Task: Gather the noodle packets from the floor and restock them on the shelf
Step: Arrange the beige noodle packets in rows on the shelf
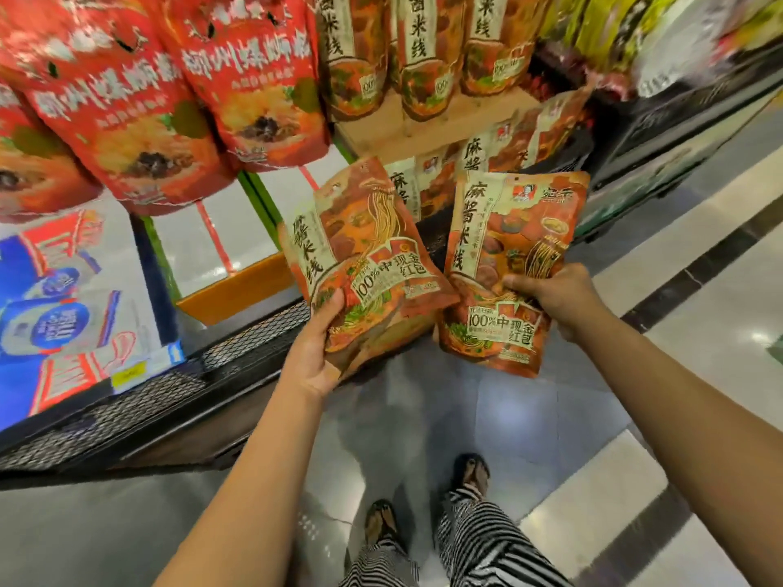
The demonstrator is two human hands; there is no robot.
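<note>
My left hand (318,349) grips the lower edge of an orange noodle packet (364,243), tilted to the left. My right hand (555,298) grips a second, matching noodle packet (508,230), held upright beside the first. Both packets are raised in front of the shelf. Behind them, several packets of the same kind (478,163) stand in a row on the lower shelf. More of them (419,48) stand on a wooden shelf board (423,125) above.
Red noodle bags (140,99) hang at the upper left. Blue and red boxes (63,307) sit at the left behind a black mesh shelf edge (190,387). My feet (423,502) stand on a grey tiled floor (508,417).
</note>
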